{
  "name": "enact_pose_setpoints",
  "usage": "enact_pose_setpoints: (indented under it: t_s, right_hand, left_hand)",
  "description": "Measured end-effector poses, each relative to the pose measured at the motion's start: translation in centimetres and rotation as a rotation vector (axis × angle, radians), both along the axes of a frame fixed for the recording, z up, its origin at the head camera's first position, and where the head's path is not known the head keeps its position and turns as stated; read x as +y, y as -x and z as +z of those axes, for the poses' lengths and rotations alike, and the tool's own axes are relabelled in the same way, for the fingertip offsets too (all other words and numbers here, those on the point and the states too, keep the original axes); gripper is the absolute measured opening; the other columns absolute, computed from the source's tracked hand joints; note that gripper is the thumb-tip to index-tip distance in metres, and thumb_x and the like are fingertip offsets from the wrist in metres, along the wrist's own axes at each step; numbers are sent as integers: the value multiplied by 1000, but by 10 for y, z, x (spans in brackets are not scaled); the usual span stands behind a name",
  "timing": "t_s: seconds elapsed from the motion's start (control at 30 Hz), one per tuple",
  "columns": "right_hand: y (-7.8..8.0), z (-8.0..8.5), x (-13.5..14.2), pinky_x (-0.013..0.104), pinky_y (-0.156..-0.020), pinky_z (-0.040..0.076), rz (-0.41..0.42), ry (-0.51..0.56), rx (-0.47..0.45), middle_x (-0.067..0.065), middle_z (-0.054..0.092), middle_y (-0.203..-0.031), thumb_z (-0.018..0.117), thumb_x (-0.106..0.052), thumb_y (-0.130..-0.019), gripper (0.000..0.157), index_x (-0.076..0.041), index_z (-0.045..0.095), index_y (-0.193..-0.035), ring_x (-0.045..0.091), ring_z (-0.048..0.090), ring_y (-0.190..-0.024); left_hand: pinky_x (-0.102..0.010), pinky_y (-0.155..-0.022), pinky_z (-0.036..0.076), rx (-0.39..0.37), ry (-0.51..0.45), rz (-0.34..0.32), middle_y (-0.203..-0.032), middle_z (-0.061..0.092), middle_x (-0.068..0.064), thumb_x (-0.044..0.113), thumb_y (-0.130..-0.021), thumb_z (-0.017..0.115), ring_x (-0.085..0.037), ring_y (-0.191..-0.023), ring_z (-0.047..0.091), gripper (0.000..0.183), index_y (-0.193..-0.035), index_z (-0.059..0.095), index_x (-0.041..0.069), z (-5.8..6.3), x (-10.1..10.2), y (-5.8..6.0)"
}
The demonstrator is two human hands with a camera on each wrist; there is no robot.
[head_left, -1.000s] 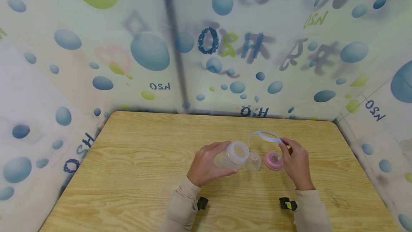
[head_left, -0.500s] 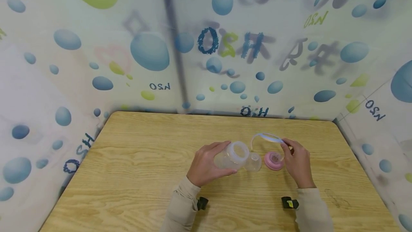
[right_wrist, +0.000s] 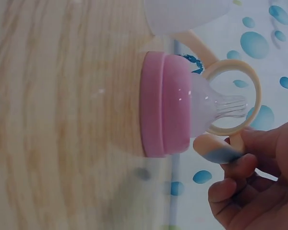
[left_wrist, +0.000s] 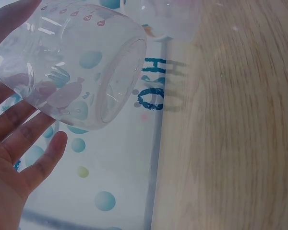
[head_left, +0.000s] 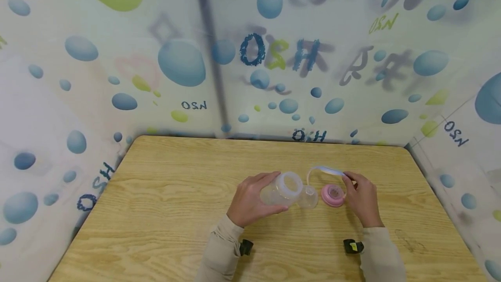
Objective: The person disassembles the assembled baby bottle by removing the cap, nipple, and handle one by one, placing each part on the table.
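Note:
My left hand (head_left: 250,199) grips a clear, open-mouthed baby bottle (head_left: 282,188), tilted just above the wooden table (head_left: 164,195). In the left wrist view the bottle (left_wrist: 72,67) lies across my fingers (left_wrist: 24,158). My right hand (head_left: 361,197) pinches a cream handle ring (head_left: 326,170) by one end and holds it over a pink collar with a clear nipple (head_left: 333,195) that stands on the table. The right wrist view shows the collar (right_wrist: 165,103), the handle ring (right_wrist: 235,96) behind the nipple, and my fingers (right_wrist: 252,191) curled on the ring's end.
A clear domed cap (head_left: 309,197) lies on the table between the bottle and the pink collar. Printed bubble-pattern walls (head_left: 250,55) close in the table at the back and on both sides. Bare wood stretches to the left and towards me.
My right hand has lowered the handle ring a little towards the pink collar, so it lies flatter. The left hand and bottle have not moved.

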State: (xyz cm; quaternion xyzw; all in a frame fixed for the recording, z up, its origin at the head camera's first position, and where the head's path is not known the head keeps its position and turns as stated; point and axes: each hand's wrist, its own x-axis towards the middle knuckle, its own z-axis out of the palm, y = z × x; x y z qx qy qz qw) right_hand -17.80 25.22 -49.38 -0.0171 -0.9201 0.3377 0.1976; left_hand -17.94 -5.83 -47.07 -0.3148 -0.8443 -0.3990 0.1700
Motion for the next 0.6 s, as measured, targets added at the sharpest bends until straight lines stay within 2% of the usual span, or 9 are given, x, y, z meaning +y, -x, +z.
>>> enact_pose_setpoints:
  t_s: [0.37,0.6]
  right_hand:
    - [2,-4,7,33,-58,42,-24,-4,-98,26,69,-103,55,-10,-102,28,8,67,-118,24,55,-70]
    - [3,-6,10,34,-57,41,-20,-11,-146,29,68,-106,53,-9,-102,29,10,65,-121,24,55,-69]
  left_hand:
    - [-41,-79,56,15,-2,-3,-117,71,-8,42,-63,93,-22,-100,68,81,-132,65,13,-1,1,0]
    - [-40,-79,56,-9,2,0,-116,71,-6,42,-63,93,-21,-101,68,80,-132,65,12,-2,1,1]
